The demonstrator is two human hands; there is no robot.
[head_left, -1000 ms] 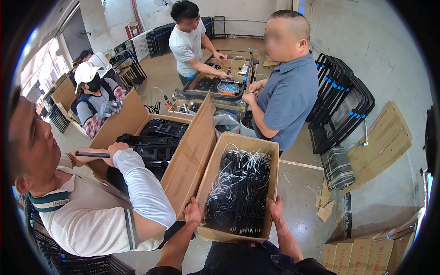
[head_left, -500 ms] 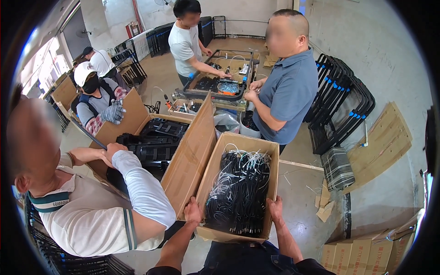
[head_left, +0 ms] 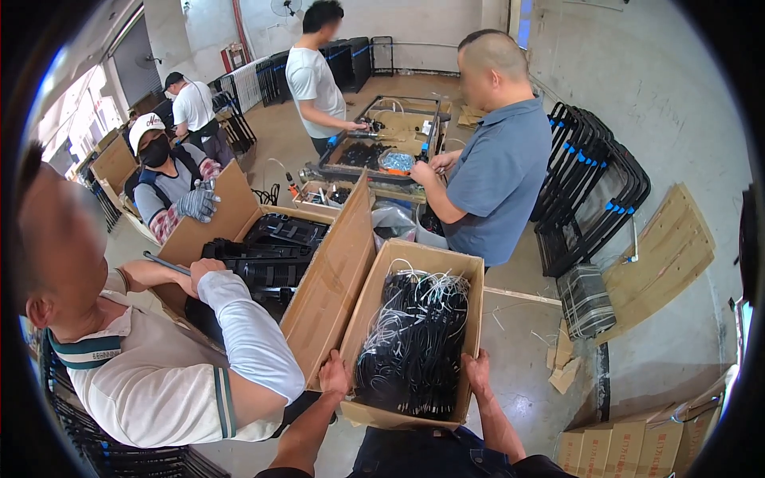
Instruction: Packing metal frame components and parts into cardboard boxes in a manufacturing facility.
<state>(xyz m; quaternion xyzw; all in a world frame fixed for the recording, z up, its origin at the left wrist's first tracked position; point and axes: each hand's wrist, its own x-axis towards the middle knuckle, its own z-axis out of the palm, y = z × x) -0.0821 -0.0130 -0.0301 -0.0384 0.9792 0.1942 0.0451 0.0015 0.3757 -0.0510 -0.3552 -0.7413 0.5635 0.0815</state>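
Note:
A cardboard box filled with bundled black cables and white cable ends stands in front of me, its top uncovered. My left hand grips the box's left side near the front corner. On the opposite side my right hand holds the right wall, with the thumb toward the rim. Some fingers of both hands are hidden by the cardboard. Just left of my box, a larger open carton holds black plastic parts, and its raised flap stands beside my box.
At the left, a person in a white shirt leans over the larger carton, holding a dark rod. A person in a blue shirt stands beyond my box by a workbench. Black metal frames lean at the right wall.
My hands and the box sit slightly lower in view. Beyond, the blue-shirted person has turned toward the workbench, and the person in the white T-shirt has shifted left and straightened up.

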